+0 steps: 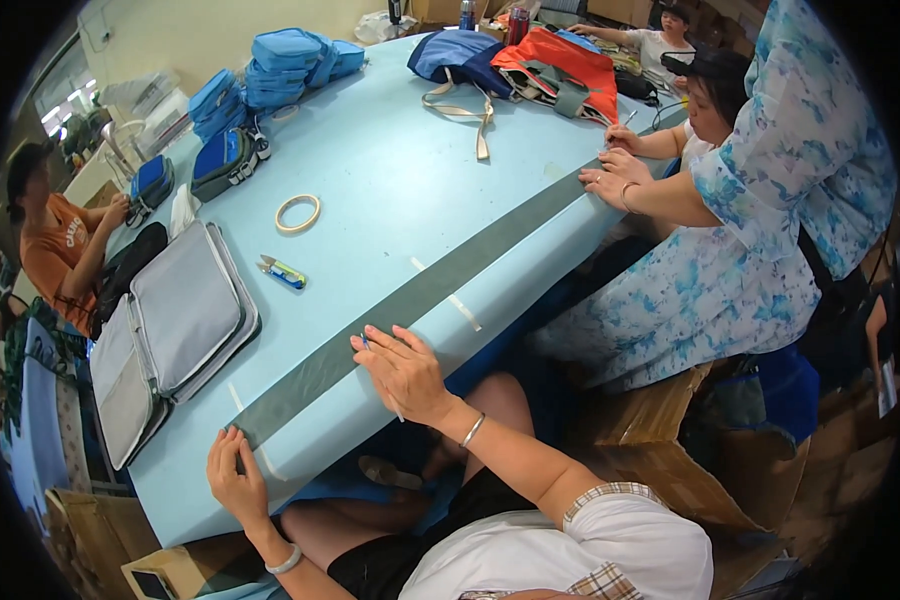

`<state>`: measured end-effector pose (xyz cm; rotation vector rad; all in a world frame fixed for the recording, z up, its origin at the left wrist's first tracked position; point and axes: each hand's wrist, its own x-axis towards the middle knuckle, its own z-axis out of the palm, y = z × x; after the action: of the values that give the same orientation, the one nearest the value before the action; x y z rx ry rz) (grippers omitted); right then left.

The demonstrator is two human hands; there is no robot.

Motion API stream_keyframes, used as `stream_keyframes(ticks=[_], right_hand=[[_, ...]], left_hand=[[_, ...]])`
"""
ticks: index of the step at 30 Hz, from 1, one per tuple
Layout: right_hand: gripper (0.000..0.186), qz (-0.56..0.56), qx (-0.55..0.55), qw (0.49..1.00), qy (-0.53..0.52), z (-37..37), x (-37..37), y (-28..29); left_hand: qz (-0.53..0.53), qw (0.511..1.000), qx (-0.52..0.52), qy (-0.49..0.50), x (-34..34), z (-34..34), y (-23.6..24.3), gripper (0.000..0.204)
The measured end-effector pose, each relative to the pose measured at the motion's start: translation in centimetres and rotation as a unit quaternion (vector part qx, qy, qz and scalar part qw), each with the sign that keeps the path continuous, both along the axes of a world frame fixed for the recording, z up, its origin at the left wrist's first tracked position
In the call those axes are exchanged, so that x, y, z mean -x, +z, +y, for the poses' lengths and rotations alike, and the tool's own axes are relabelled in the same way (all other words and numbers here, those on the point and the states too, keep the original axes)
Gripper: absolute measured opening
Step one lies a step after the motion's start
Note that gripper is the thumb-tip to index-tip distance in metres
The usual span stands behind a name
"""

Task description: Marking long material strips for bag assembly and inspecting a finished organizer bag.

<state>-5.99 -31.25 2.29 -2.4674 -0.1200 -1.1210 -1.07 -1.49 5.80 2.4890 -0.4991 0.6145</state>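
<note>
A long dark grey-green fabric strip (440,290) lies along the near edge of the light blue tabletop (370,200). My left hand (236,478) presses its fingertips on the strip's near-left end, fingers stretched and holding nothing. My right hand (406,376) rests over the strip farther along, its fingers around a slim pen (364,341). Both ends of the pen show; its middle is hidden by the hand. White tape pieces (465,312) stick to the table on either side of the strip.
Left of the strip lie thread snips (283,272), a tape roll (298,213) and an open grey case (185,310). Blue bags (290,65) are stacked farther back. A co-worker's hands (615,170) hold the strip's far end. An orange-red bag (560,70) lies beyond; cardboard boxes (660,440) stand at right.
</note>
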Motion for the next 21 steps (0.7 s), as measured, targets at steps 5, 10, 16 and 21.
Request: stream_keyframes(ticks=[5,10,16,21], right_hand=[[0.02,0.016,0.005,1.0,0.01,-0.42,-0.08,0.14],[0.013,0.013,0.002,1.0,0.001,-0.6,0.01,0.37],[0.014,0.016,-0.001,1.0,0.005,-0.78,-0.05,0.71],[0.015,0.002,-0.008,1.0,0.004,-0.88,-0.09,0.81]], left_hand=[[-0.009,1.0,0.006,0.0,0.1,-0.32,0.21,0.01],[-0.011,1.0,0.001,-0.003,0.16,-0.5,0.44,0.011],[-0.011,1.0,0.004,0.002,0.22,-0.79,0.7,0.011],[-0.005,1.0,-0.003,0.004,0.19,-0.94,0.79,0.011]])
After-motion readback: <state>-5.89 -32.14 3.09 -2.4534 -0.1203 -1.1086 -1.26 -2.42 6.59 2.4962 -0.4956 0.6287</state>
